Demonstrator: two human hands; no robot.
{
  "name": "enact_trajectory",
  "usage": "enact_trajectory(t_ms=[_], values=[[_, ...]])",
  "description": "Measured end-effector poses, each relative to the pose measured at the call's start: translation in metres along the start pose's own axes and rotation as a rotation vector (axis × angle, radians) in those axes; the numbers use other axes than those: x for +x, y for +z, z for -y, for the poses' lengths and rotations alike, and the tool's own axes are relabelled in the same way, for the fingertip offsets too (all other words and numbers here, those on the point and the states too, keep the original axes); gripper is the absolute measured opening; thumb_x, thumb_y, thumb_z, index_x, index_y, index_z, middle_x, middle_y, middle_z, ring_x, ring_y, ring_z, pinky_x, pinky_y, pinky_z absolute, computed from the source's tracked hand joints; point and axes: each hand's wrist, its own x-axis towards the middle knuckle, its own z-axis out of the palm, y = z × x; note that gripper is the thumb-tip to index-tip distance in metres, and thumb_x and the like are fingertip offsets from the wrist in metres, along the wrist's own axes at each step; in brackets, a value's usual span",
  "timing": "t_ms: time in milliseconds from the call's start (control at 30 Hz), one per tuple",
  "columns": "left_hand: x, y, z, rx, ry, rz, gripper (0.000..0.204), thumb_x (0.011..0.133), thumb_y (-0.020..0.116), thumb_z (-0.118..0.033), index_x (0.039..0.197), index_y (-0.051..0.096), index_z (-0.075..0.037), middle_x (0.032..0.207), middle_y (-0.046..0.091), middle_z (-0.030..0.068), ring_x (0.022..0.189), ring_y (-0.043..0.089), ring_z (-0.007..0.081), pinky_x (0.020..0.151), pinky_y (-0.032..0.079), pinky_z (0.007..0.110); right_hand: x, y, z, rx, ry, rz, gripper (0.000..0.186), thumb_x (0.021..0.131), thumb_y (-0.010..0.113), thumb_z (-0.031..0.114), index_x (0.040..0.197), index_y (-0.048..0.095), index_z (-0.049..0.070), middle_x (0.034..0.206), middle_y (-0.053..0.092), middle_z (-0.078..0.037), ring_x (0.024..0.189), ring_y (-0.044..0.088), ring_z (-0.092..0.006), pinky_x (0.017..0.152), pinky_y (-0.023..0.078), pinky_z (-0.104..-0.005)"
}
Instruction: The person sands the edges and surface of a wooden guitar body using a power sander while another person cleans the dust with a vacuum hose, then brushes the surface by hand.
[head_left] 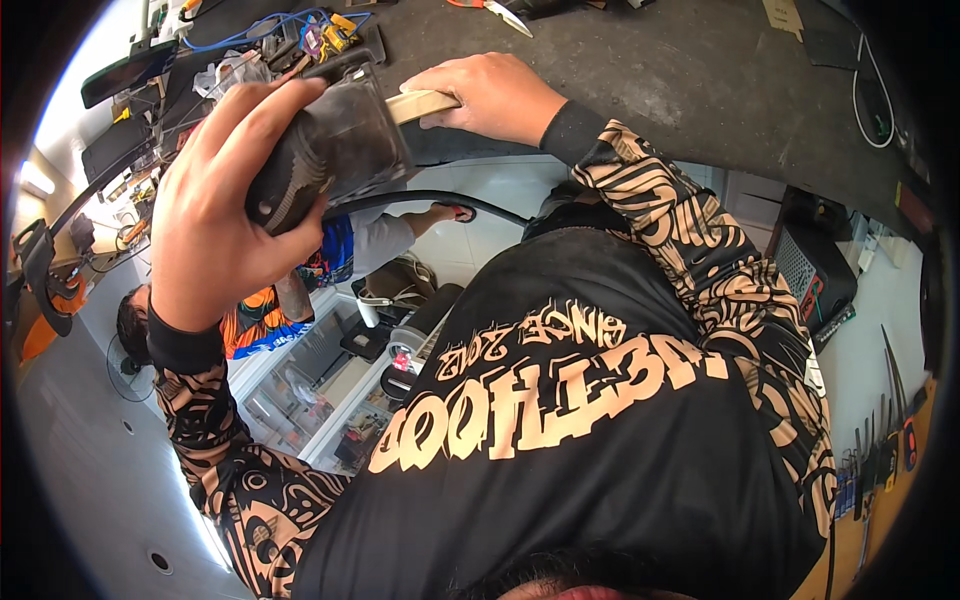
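My left hand (215, 200) is wrapped around a dark power tool (350, 135) with a ribbed grip and a smoky see-through housing; its exact kind is unclear. At the tool's right side, my right hand (490, 95) grips a pale, flat wooden piece (425, 105) between thumb and fingers. The far end of the wood meets the tool's edge, and whether it goes inside is hidden. Both hands are raised at the near edge of a dark workbench (640, 100). A thick black cable (440, 197) curves out below the tool toward my body.
Blue cable (240, 38) and small clutter lie at the bench's far left. A red-handled cutting tool (505, 15) rests at the back. On the right, a white cord (872, 95) hangs in a loop. Another person (270, 310) is at the left, near a glass display case (310, 395).
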Motion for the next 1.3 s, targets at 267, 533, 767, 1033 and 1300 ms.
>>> enact_trajectory(t_ms=[267,533,767,1033,1300], values=[[0.004,0.000,-0.019,0.076,0.002,-0.011,0.083,0.074,0.083,-0.004,0.155,0.066,-0.008,0.138,0.071,0.0186,0.118,0.072,0.0423,0.104,0.058,0.049,0.002,-0.002,0.003,0.025,0.009,0.016,0.049,0.093,0.091,0.039,0.138,0.081,0.022,0.127,0.085,-0.007,0.109,0.080,-0.0368,0.093,0.064,-0.0485],[0.018,0.001,-0.029,0.072,-0.020,0.016,0.083,0.073,0.084,-0.004,0.154,0.067,-0.008,0.141,0.070,0.0190,0.122,0.072,0.0431,0.106,0.058,0.051,0.004,0.003,0.002,-0.007,-0.032,-0.070,0.037,0.092,0.090,0.034,0.127,0.084,0.023,0.114,0.086,-0.004,0.102,0.082,-0.0350,0.091,0.064,-0.0505],[-0.021,0.012,0.011,-0.028,-0.023,-0.135,0.080,0.071,0.088,-0.007,0.149,0.071,-0.009,0.136,0.073,0.0179,0.137,0.069,0.0470,0.111,0.059,0.052,0.002,0.002,-0.002,0.013,-0.004,-0.048,0.039,0.092,0.090,0.034,0.129,0.083,0.023,0.116,0.086,-0.004,0.103,0.081,-0.0350,0.090,0.064,-0.0504],[-0.014,0.014,-0.001,0.039,0.016,-0.130,0.086,0.070,0.088,-0.008,0.154,0.070,-0.011,0.130,0.072,0.0155,0.124,0.072,0.0420,0.114,0.057,0.053,0.005,0.006,-0.001,-0.032,0.019,0.017,0.047,0.094,0.090,0.039,0.137,0.082,0.022,0.127,0.085,-0.007,0.111,0.080,-0.0354,0.094,0.063,-0.0484],[0.016,0.007,-0.019,0.089,-0.014,-0.013,0.090,0.075,0.086,-0.005,0.162,0.065,-0.017,0.146,0.070,0.0190,0.140,0.068,0.0444,0.116,0.055,0.055,0.006,0.001,-0.002,-0.044,-0.023,-0.050,0.040,0.093,0.089,0.036,0.130,0.083,0.023,0.115,0.086,-0.005,0.104,0.082,-0.0344,0.091,0.064,-0.0502]])
